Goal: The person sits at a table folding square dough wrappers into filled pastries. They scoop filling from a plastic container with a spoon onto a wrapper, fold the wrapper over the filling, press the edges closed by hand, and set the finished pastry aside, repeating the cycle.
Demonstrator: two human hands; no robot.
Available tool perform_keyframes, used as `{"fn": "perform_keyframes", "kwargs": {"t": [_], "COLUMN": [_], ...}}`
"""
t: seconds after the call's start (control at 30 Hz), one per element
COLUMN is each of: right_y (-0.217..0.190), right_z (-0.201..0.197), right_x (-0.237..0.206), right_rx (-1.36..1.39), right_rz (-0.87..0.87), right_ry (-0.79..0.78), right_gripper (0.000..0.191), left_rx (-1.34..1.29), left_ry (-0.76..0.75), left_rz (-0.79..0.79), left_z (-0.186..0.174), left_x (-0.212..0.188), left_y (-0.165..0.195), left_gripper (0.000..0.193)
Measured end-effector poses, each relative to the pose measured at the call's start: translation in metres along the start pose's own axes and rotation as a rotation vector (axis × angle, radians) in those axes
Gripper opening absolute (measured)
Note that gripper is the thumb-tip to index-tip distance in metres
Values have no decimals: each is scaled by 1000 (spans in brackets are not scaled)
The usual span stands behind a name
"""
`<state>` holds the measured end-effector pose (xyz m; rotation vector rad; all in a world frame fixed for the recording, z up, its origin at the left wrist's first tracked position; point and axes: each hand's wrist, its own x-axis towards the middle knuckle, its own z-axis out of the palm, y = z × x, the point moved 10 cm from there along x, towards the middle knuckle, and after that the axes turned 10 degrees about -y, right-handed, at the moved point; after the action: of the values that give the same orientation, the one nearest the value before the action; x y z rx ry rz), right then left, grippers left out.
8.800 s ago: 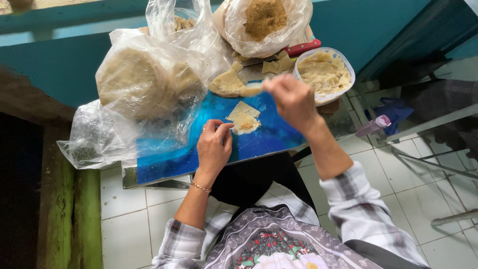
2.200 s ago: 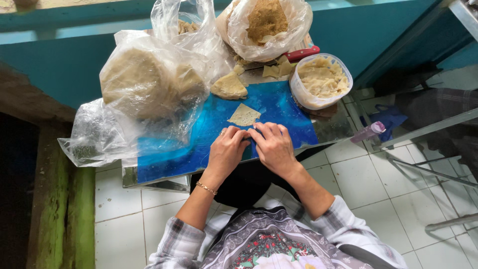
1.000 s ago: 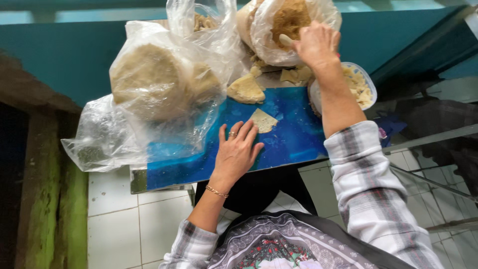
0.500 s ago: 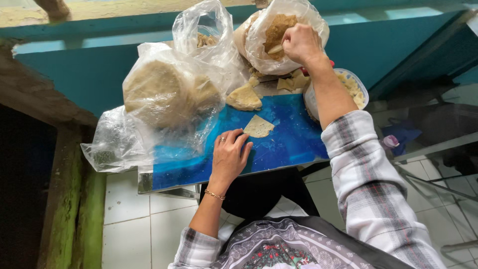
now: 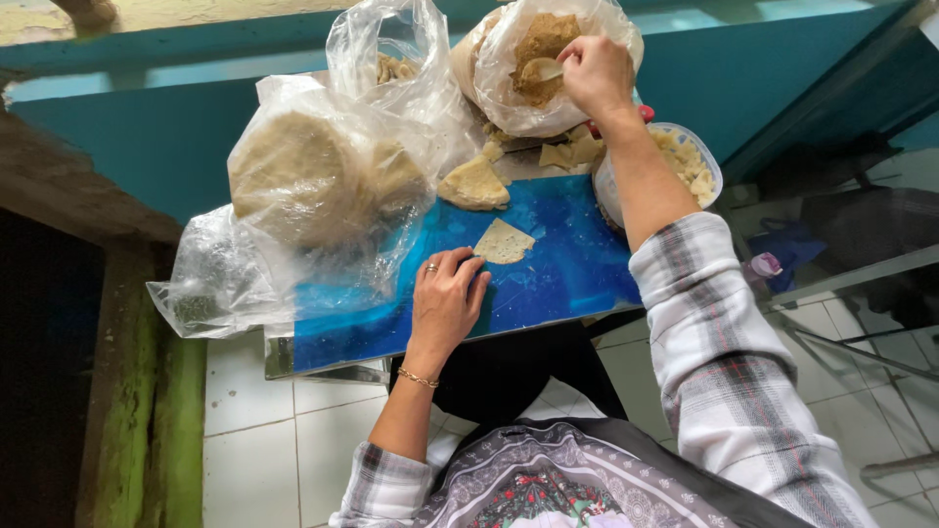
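1. The right hand (image 5: 597, 73) is seen reaching to the far side of the worktop (image 5: 548, 284), fingers clenched around the handle of a spoon (image 5: 541, 68).
2. The spoon bowl is held inside the open mouth of a clear plastic bag of brown filling (image 5: 533, 54); whether the spoon is loaded cannot be told.
3. The left hand (image 5: 445, 303) is laid flat on the blue worktop surface, fingers released and grasping nothing. A ring is worn on one finger and a thin bracelet (image 5: 418, 377) at the wrist.
4. The left fingertips are placed just beside the near left edge of a pale, roughly triangular dough wrapper (image 5: 504, 241); contact cannot be confirmed.
5. The dough wrapper lies flat near the middle of the worktop, apart from the other items.
6. A filled, folded pastry (image 5: 473, 184) is noted beyond the wrapper, at the far edge of the blue surface.
7. A large clear bag holding a stack of round wrappers (image 5: 303, 176) is set at the left, a smaller knotted bag (image 5: 391, 59) behind it.
8. A white tub of pale crumbly food (image 5: 685, 161) stands at the right, partly hidden by the right forearm, which is covered by a plaid sleeve (image 5: 724, 342).
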<state>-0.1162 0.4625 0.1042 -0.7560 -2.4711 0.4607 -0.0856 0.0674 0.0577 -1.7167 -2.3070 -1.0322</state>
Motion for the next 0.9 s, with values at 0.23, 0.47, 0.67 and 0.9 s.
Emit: {"fn": "perform_keyframes", "kwargs": {"t": [0.23,0.47,0.67,0.9], "right_y": [-9,-45,-70,-87], "right_z": [-34,10,33,20], "right_x": [-41,-154,-213,-222], "right_rx": [397,719,377,263], "right_rz": [35,21,-73,-191], "right_ry": [-6,-263,-278,-197], "right_gripper": [17,15,12,10], "left_rx": [-132,-299,-175,111], "left_ry": [18,35,-14,-54], "left_rz": [-16,-140,-46,57], "left_z": [5,6,13,28], "left_x": [1,13,26,31], "left_y": [-13,-43,-20,1], "left_gripper": [16,10,17,34]}}
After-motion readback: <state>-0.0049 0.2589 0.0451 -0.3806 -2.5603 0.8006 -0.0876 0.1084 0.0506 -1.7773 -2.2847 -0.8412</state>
